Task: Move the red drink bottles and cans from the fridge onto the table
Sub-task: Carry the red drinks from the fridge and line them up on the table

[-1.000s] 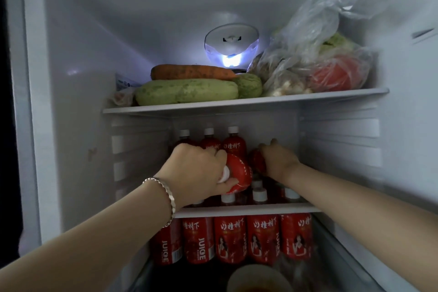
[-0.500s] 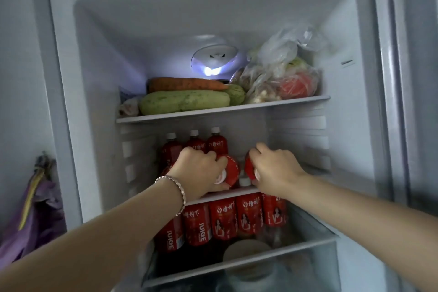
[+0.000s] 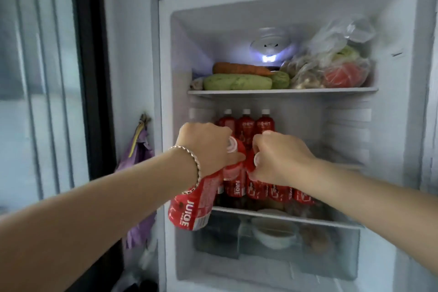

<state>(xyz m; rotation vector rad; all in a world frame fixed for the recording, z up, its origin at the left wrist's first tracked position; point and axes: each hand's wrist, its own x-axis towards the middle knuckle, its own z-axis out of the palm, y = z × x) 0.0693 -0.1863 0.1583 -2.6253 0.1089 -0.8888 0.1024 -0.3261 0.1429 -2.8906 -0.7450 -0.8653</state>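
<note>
Arms outstretched; left hand (image 3: pixel 205 147) grip round tilted juice bottle (image 3: pixel 192 206), right hand (image 3: pixel 277 159) grip round second bottle (image 3: pixel 250 163)

The left arm (image 3: pixel 94 208) and right arm (image 3: pixel 369 197) are bare as far as they show. A thin silvery bracelet (image 3: pixel 194 166) of small links circles the left wrist, behind the left hand (image 3: pixel 206 147)

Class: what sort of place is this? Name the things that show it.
Likely a home kitchen: an open fridge stocked with a carrot, bagged vegetables, a bowl and red juice bottles.
</note>
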